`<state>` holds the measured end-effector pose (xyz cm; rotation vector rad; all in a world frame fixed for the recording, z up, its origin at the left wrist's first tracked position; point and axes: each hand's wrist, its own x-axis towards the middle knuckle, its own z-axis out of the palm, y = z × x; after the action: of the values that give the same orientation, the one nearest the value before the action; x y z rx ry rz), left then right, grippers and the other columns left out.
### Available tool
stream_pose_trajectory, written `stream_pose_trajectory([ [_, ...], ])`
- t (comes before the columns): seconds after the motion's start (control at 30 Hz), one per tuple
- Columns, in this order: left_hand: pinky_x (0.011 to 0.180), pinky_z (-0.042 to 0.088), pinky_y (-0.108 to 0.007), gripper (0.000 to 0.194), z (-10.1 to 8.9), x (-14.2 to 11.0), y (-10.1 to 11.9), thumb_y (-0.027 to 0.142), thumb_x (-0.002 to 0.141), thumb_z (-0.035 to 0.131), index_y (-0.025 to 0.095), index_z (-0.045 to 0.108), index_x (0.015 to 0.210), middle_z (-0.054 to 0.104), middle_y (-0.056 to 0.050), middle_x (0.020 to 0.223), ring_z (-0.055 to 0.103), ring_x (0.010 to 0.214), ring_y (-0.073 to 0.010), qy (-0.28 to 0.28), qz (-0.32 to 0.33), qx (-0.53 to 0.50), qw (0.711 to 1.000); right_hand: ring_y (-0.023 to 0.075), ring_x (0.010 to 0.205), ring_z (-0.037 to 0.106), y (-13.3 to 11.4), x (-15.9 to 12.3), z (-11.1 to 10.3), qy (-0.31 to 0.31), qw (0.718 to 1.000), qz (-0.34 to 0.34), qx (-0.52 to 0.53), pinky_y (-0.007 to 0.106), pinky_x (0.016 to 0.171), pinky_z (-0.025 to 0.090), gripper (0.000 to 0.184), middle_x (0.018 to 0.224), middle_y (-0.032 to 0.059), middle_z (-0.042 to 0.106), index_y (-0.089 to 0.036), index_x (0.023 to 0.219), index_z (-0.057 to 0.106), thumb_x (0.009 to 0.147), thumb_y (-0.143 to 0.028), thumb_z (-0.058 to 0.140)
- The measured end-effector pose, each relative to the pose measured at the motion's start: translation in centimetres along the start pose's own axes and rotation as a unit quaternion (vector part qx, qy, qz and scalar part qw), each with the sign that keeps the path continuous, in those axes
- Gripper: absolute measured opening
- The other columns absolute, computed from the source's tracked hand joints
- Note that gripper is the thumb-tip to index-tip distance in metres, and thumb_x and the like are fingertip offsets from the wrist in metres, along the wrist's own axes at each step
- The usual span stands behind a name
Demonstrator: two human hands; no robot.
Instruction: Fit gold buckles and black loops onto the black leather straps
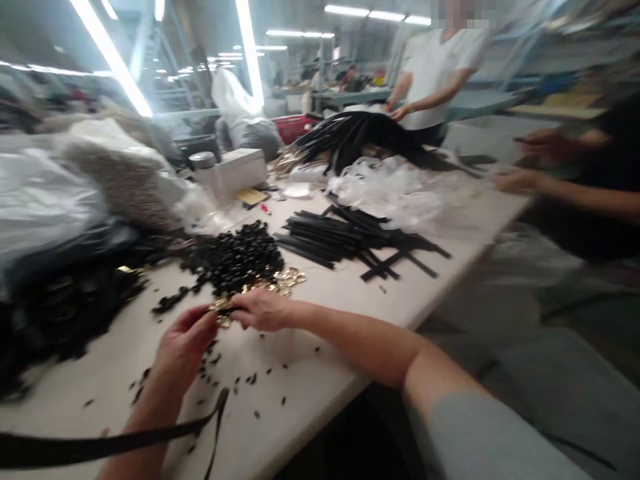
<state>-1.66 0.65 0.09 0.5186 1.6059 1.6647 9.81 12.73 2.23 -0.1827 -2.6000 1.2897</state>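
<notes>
At the front of the table, my left hand (185, 343) has its thumb and fingers pinched on a small shiny gold metal piece (221, 308). My right hand (265, 309) meets it from the right, fingers closed near a dark bit whose kind is too blurred to tell. Just behind my hands lies a scatter of gold metal pieces (290, 280). Beyond them rises a heap of small black pieces (245, 250). A black strap (100, 448) crosses over my left forearm at the lower left.
Cut black strips (325, 233) lie in a pile right of the heap. Clear plastic bags (385, 187), a white box (243, 170) and a filled sack (120, 173) stand farther back. One co-worker (440, 80) handles long black strips; another person's hands (530, 163) are at right.
</notes>
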Motion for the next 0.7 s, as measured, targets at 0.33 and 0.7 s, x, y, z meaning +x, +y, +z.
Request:
stream_pose_trajectory([
  [0.33,0.054,0.043,-0.019,0.037,0.4,-1.5,1.0,0.033,0.060,0.084,0.018,0.057,0.081,0.061,0.003,0.066,0.054,0.054,-0.0074,-0.012,0.035,-0.032,0.999,0.0042,0.051,0.048,-0.1,-0.6,-0.1,0.001,0.999,-0.020,0.025,0.016,0.054,0.035,0.019,0.064,-0.0036,0.060,-0.014,0.079,0.063,0.092,-0.024,0.053],
  [0.7,0.070,0.050,-0.024,0.031,-0.2,-1.5,0.5,0.033,0.067,0.080,0.017,0.062,0.086,0.068,-0.001,0.077,0.062,0.068,-0.0119,-0.033,0.076,-0.009,0.997,0.0073,0.057,0.049,0.3,-0.5,-0.7,0.047,0.995,-0.042,-0.083,0.019,0.057,0.031,0.017,0.064,-0.0024,0.060,-0.017,0.079,0.066,0.089,-0.025,0.056],
])
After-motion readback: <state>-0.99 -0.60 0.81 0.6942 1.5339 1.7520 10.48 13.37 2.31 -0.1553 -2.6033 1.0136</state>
